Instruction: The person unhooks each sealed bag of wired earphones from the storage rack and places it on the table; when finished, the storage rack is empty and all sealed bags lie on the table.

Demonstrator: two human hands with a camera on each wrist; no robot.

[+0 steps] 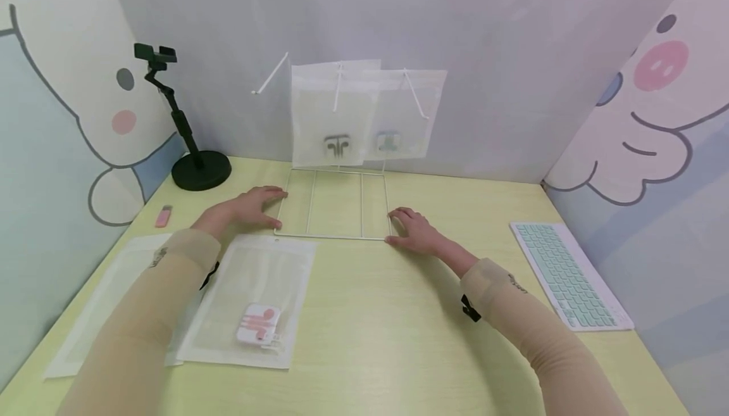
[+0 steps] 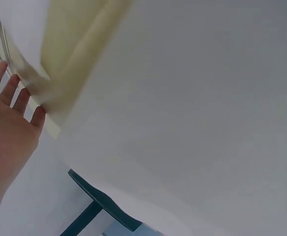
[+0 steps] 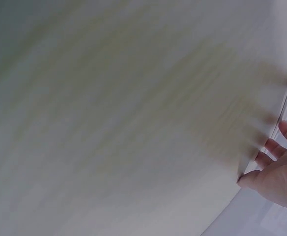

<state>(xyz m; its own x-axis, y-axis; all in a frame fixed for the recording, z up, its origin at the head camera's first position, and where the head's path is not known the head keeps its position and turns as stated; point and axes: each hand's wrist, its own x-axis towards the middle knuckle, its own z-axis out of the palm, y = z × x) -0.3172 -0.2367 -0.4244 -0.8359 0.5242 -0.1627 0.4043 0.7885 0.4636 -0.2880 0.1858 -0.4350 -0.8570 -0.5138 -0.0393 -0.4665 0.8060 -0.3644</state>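
Hanging on the rack [image 1: 330, 237], bags [image 1: 310, 118] hold earphones [image 1: 337, 146]. Left hand [image 1: 253, 207] and right hand [image 1: 420, 233], fingers extended, touch its base edges; desk [image 1: 370, 315] extends rightward.

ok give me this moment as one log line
left hand: at white wire rack's left side | right hand: at rack's right side | hanging: two translucent plastic pouches | far right: mint-keyed white keyboard
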